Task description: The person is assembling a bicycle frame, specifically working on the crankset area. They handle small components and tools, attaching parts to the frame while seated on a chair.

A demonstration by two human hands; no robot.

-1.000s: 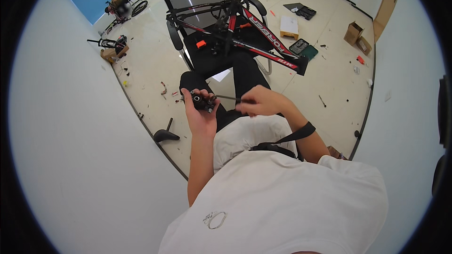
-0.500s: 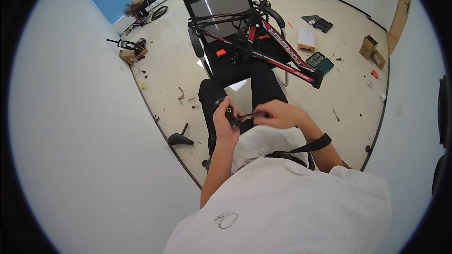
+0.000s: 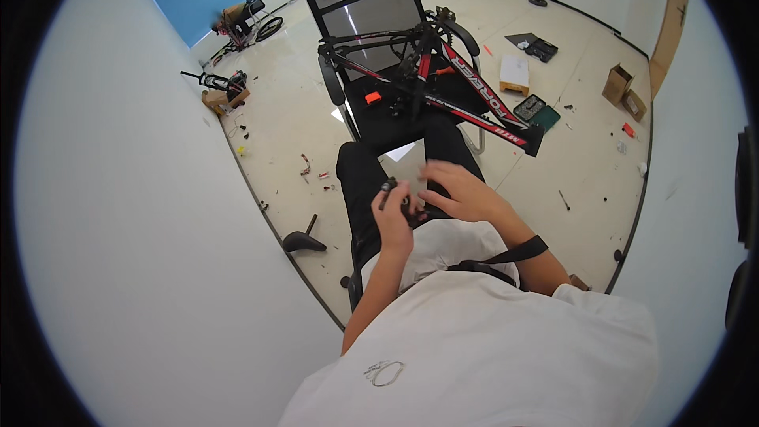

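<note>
My left hand (image 3: 393, 225) is closed around a small black metal bicycle part (image 3: 407, 207) with a round hole, above my lap. The fingers cover much of it, so its exact kind stays unclear. Just to the right hovers my right hand (image 3: 472, 196), fingers apart and slightly blurred, with nothing visible in it. Beyond my knees, a black and red bicycle frame (image 3: 477, 88) lies across a black mesh-backed office chair (image 3: 371, 130). An orange piece (image 3: 373, 98) rests on the seat beside the frame.
Right of the chair lie an open green case of small parts (image 3: 531, 107), a white and yellow box (image 3: 514, 75) and a black tool case (image 3: 541, 50). A bicycle saddle (image 3: 303, 242) lies by the left wall. Cardboard boxes (image 3: 617, 84) stand at the right wall.
My right hand has let go of the thin dark rod it held against the part, and its fingers have spread. My left hand has turned the part and shifted slightly right.
</note>
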